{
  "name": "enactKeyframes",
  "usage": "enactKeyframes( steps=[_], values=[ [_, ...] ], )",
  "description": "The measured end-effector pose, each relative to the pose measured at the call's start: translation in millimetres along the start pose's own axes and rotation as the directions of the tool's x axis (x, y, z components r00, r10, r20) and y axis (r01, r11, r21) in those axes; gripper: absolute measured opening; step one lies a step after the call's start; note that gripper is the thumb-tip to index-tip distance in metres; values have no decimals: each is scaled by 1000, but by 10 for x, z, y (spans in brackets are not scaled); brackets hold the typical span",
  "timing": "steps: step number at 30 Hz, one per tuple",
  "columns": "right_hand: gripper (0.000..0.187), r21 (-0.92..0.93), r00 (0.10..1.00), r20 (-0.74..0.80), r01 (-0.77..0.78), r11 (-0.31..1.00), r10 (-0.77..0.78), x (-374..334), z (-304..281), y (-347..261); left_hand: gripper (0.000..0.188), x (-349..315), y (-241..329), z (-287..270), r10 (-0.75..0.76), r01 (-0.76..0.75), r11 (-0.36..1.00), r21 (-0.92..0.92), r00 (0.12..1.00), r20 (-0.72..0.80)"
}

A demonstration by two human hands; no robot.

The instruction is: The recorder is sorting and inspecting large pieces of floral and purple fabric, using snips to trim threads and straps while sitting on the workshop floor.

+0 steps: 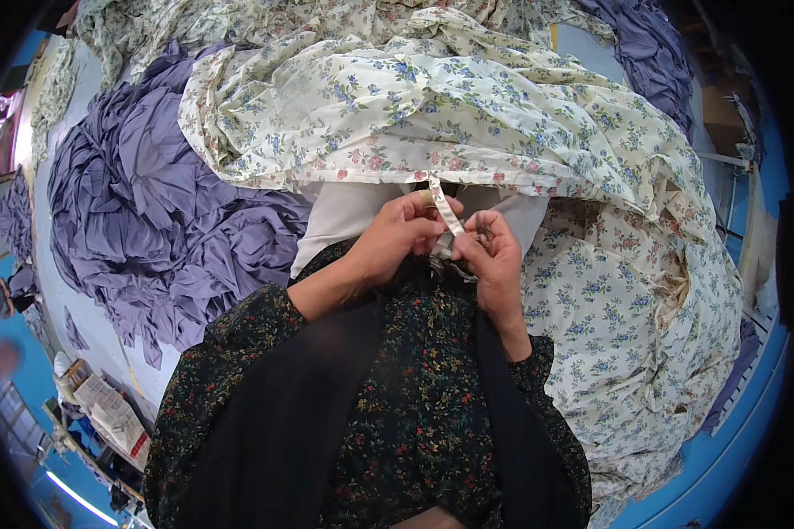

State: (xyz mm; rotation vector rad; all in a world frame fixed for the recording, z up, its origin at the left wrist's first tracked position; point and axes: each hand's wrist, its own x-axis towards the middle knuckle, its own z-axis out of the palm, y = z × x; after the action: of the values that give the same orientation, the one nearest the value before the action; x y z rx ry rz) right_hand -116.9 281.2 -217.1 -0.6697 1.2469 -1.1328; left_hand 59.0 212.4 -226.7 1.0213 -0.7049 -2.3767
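Observation:
A narrow floral fabric strip (445, 210) hangs from the hemmed edge of a cream cloth with blue and pink flowers (388, 97). My right hand (494, 256) pinches the strip's lower part between thumb and fingers. Close beside it, my left hand (397, 236) is closed with bent fingers against the strip's upper left side. A beige band shows around one left finger. Some crumpled pale material sits below the strip between both hands, partly hidden by them. The hem lies just beyond my fingertips, over white cloth (335, 216) on my lap.
Purple fabric (150, 194) is heaped on the left, over a pale table (75, 286). More floral cloth (626, 326) drapes down on the right. A second purple pile (648, 53) lies far right. At lower left are a printed paper bundle (110, 414) and a blurred person (2, 357).

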Motion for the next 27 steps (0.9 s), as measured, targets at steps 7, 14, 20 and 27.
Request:
enactKeyframes(
  steps=[7,14,20,27],
  values=[
    [18,589,918,172,-386,710,357,-74,-139,-158,31,140,-106,-75,36,71,905,-419,970,241],
    [19,146,984,81,-168,975,157,47,-201,0,13,136,-120,-96,36,28,956,-291,977,211],
    [15,-275,991,-1,127,953,-132,180,91,-7,13,80,-105,-75,33,-33,999,3,999,-5],
    [16,68,990,-138,42,997,-32,218,-182,88,12,75,-97,-60,-4,4,1000,11,999,-44]
  ],
)
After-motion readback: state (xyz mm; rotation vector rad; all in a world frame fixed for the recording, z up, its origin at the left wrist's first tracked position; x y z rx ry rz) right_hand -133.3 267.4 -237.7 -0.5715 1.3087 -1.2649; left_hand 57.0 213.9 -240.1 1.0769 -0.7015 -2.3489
